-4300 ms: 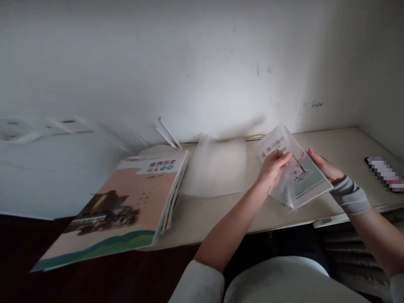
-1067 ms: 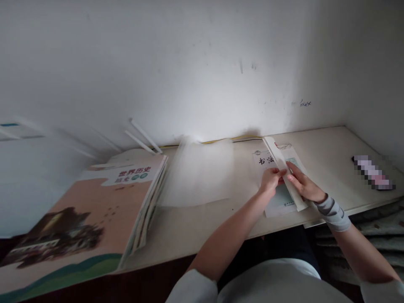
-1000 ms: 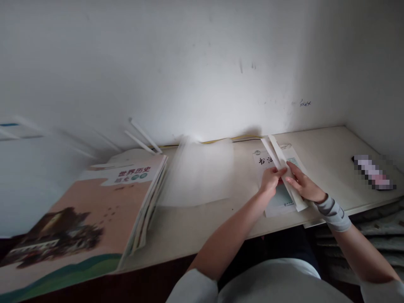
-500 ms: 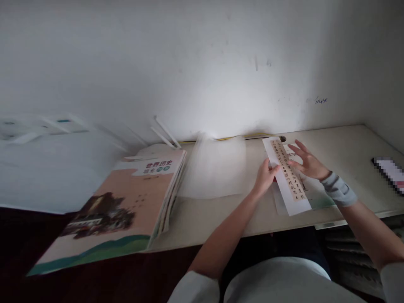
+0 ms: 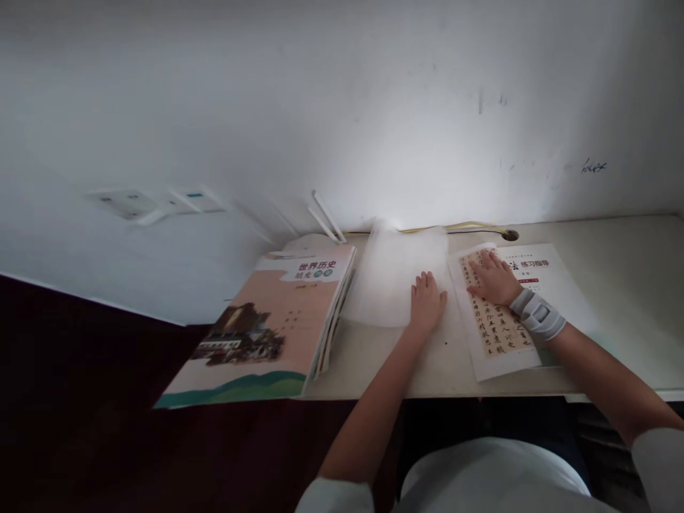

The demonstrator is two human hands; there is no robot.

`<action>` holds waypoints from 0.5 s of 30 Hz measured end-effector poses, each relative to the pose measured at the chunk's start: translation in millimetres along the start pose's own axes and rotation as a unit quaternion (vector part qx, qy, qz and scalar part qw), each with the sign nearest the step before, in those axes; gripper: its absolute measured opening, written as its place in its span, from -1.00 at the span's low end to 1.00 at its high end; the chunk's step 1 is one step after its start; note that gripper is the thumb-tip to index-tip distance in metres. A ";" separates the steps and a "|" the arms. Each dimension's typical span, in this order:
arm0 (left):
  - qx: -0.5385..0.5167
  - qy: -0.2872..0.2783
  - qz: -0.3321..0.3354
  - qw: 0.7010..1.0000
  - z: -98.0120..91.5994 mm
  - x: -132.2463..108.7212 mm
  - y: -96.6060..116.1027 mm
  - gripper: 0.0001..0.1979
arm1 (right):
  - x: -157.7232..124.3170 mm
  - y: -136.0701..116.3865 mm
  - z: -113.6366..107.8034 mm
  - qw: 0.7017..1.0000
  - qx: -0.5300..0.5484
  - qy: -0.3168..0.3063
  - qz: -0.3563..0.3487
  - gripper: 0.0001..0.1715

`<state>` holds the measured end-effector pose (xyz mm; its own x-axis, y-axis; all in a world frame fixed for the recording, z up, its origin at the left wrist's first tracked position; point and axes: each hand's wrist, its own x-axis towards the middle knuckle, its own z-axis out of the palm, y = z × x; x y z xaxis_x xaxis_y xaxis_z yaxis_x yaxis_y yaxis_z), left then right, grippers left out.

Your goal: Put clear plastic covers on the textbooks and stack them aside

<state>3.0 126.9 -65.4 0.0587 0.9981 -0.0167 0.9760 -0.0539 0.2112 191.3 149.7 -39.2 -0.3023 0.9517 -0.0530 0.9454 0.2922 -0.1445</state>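
1. Head view: booklet (image 5: 566, 285) on the surface (image 5: 443, 377), right of the filmy sheet (image 5: 392, 278), with a printed flap (image 5: 499, 331) lying out to its left.
2. Right hand (image 5: 496, 279) flat on the flap, grip spread, pinching nothing; left hand (image 5: 427, 306) over the sheet's corner, grip flat, fingers near together.
3. Probably light, bendy, smooth, easily creased; best held through flap and cover together.

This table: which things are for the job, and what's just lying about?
For the job, it seems:
Milky see-through sheet, under the left hand
White paper book with tan calligraphy panel, under the right hand

Just lying about:
Pink-and-white paper book topping a stack
Thin yellow cable
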 end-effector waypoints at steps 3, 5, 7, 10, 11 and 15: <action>-0.025 0.010 -0.003 1.000 -0.3 -1.2 0.2 -0.42 | 2.3 -8.5 -3.5 1.000 -0.001 0.008 -0.005 -0.23; -0.033 0.018 -0.002 0.999 -1.1 -3.1 1.3 -0.42 | 3.8 -14.1 -5.8 1.000 0.000 0.018 -0.008 -0.24; -0.035 0.026 0.003 0.999 -1.4 -5.2 2.2 -0.43 | 5.4 -18.9 -6.5 1.000 0.001 0.027 -0.007 -0.25; -0.032 0.039 0.016 0.999 -0.8 -7.9 2.8 -0.44 | 9.3 -22.0 -3.1 0.999 0.000 0.039 -0.004 -0.27; -0.031 0.042 0.020 0.998 -0.5 -8.6 2.9 -0.45 | 11.5 -21.9 -0.8 0.999 -0.002 0.041 -0.003 -0.27; -0.028 0.039 0.038 0.998 0.4 -11.1 3.2 -0.48 | 24.2 -21.7 7.2 0.998 -0.005 0.058 0.000 -0.30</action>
<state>5.6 115.7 -64.9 0.1137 0.9905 0.0776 0.9560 -0.1303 0.2629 162.7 165.7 -44.4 -0.2874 0.9558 0.0627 0.9465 0.2934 -0.1344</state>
